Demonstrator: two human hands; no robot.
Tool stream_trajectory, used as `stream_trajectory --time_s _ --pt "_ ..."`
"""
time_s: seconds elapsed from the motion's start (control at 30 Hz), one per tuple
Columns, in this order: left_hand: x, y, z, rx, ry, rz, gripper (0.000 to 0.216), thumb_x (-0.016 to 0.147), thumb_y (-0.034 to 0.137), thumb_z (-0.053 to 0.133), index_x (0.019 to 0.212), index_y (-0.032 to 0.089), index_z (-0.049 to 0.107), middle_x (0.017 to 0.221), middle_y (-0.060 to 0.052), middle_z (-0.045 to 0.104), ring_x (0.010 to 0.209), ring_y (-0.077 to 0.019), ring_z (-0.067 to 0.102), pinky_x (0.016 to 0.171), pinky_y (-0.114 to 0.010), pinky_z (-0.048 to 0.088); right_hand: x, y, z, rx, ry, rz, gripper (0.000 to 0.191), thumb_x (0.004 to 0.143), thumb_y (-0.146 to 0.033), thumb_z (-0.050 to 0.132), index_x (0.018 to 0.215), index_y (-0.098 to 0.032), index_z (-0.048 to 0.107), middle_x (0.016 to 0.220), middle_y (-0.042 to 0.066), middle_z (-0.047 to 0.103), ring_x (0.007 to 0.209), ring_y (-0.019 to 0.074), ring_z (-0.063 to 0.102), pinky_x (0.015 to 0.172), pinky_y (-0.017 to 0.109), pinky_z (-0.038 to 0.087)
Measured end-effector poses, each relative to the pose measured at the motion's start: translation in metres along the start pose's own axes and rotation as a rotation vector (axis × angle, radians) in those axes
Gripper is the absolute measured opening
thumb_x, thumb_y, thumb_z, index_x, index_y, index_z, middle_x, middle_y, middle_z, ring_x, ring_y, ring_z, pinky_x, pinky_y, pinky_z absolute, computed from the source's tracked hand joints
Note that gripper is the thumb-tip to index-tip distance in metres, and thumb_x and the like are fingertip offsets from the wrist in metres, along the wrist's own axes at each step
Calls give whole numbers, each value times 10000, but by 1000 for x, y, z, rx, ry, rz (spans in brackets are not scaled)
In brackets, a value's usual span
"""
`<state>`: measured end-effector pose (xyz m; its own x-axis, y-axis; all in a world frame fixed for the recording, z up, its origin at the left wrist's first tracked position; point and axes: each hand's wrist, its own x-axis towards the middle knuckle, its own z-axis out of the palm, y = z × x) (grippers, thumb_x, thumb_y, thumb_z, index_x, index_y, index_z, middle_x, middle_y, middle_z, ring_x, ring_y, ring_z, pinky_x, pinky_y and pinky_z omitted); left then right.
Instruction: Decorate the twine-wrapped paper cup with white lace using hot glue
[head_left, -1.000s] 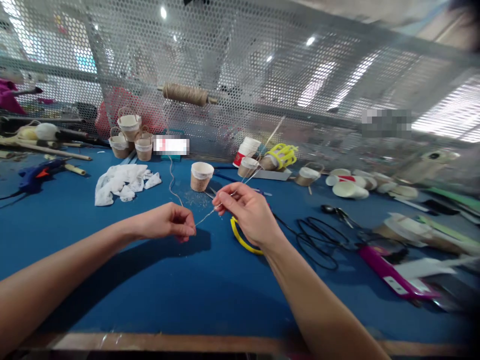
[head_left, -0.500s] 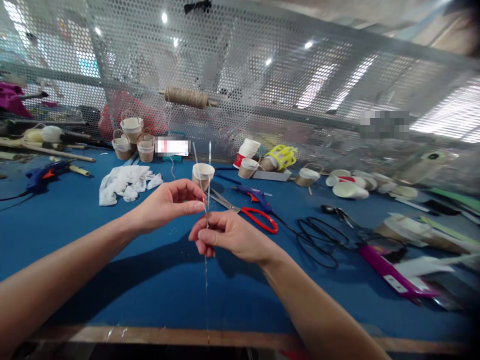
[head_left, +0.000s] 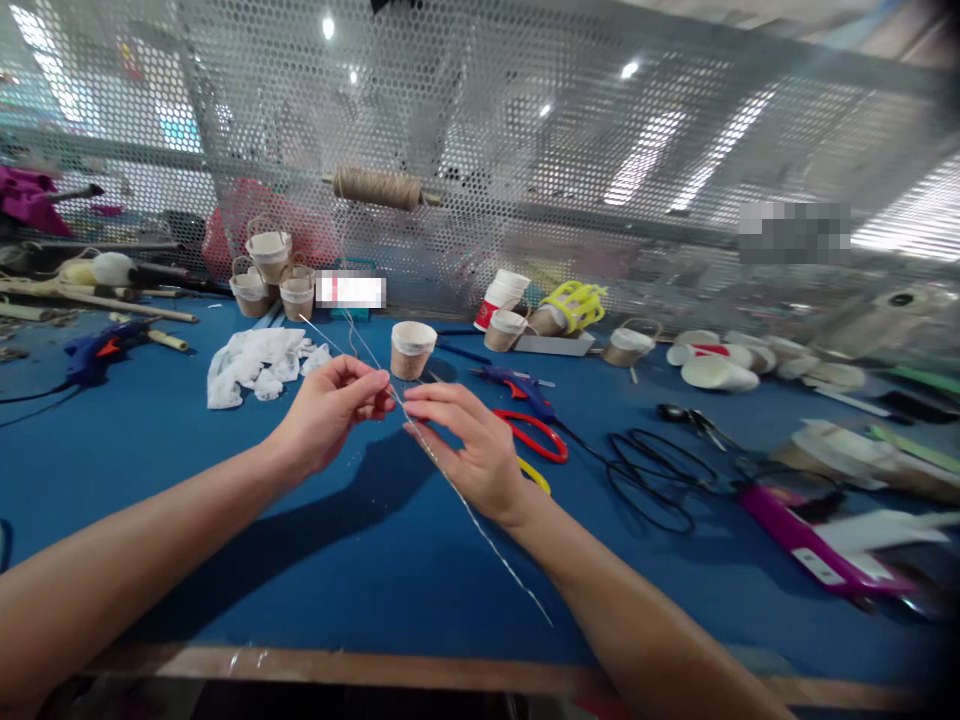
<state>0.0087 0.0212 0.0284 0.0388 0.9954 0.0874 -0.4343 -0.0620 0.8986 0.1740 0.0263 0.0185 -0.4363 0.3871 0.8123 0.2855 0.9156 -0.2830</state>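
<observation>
A thin silvery wire (head_left: 486,538) runs diagonally between my hands. Its long lower part is twisted together, and two loose ends spread apart at the upper left. My left hand (head_left: 330,410) is closed, pinching the wire between thumb and fingertips near where the strands split. Just to the right, my right hand (head_left: 469,440) has its thumb and fairly straight fingers close around the twisted part. Beyond my fingertips stands a small brown cup with a white rim (head_left: 412,352). Red-and-yellow-handled scissors (head_left: 536,435) lie partly hidden behind my right hand.
A blue glue gun (head_left: 517,390) with a coiled black cable (head_left: 652,480) lies to the right, near a purple tool (head_left: 817,545). Crumpled white cloth (head_left: 255,365) and another glue gun (head_left: 101,350) are left. Small handled buckets (head_left: 270,255) stand by the mesh panel (head_left: 465,110).
The wire has swung from nearly upright to diagonal, its lower end now to the right. My right hand has moved slightly right and up, its fingers straighter. My left hand still pinches the wire.
</observation>
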Motion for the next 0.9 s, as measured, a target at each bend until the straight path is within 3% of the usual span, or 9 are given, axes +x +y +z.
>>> stream_trajectory --time_s 0.07,0.17,0.27,0.37,0.47,0.57,0.67,0.77,0.9 --pt "-1 -3 0 39 1 40 172 672 190 678 619 138 522 533 21 600 508 -70 548 530 -197 414 -2 0 0 -67 16 -85 187 805 -72 561 942 -194 598 976 87 652 900 163 621 801 344 521" --pt "0 -7 -2 136 -1 133 155 701 219 660 636 143 542 539 35 561 521 -66 499 549 -205 392 -3 -2 0 -49 27 -37 184 805 -69 541 927 -197 589 973 80 659 897 174 628 794 353 524" --pt "1 -8 -6 388 -18 267 99 727 247 646 712 155 611 641 15 570 595 -97 497 596 -240 397 -3 -5 1 114 65 221 117 831 -135 517 868 -218 592 927 50 663 829 172 644 758 347 535" --pt "2 -6 -10 821 -27 552 42 733 232 659 753 201 677 690 0 537 689 -144 486 667 -290 393 -1 -8 1 324 123 492 76 839 -206 527 816 -214 598 910 39 651 743 149 644 715 325 545" --pt "0 -3 -12 1042 -62 746 45 760 207 641 736 206 679 722 -10 522 729 -156 494 703 -309 405 3 -8 0 482 119 617 79 824 -229 554 783 -191 610 858 39 662 704 137 640 693 318 548" --pt "-2 -4 -11 1048 -153 724 68 798 167 592 779 174 658 789 -27 559 714 -134 535 660 -266 439 4 -6 1 638 144 690 80 806 -223 566 749 -182 604 757 22 674 660 132 640 655 309 545" --pt "-5 -7 -10 1110 -164 774 116 824 160 548 823 167 664 788 -37 574 671 -121 541 599 -235 444 4 -2 3 731 187 749 65 787 -203 578 728 -179 590 724 8 675 628 121 635 625 292 535" --pt "-7 -8 -8 1190 -161 875 182 857 171 494 848 161 676 772 -48 588 656 -121 542 579 -227 447 3 0 3 759 207 779 28 771 -191 592 746 -180 594 714 -2 673 640 119 637 616 275 525" --pt "-8 -7 -8 1238 -188 898 222 871 173 467 839 140 684 730 -61 609 638 -126 558 583 -229 455 6 0 1 700 175 767 28 748 -205 627 749 -181 614 692 -2 670 638 118 631 634 279 525"
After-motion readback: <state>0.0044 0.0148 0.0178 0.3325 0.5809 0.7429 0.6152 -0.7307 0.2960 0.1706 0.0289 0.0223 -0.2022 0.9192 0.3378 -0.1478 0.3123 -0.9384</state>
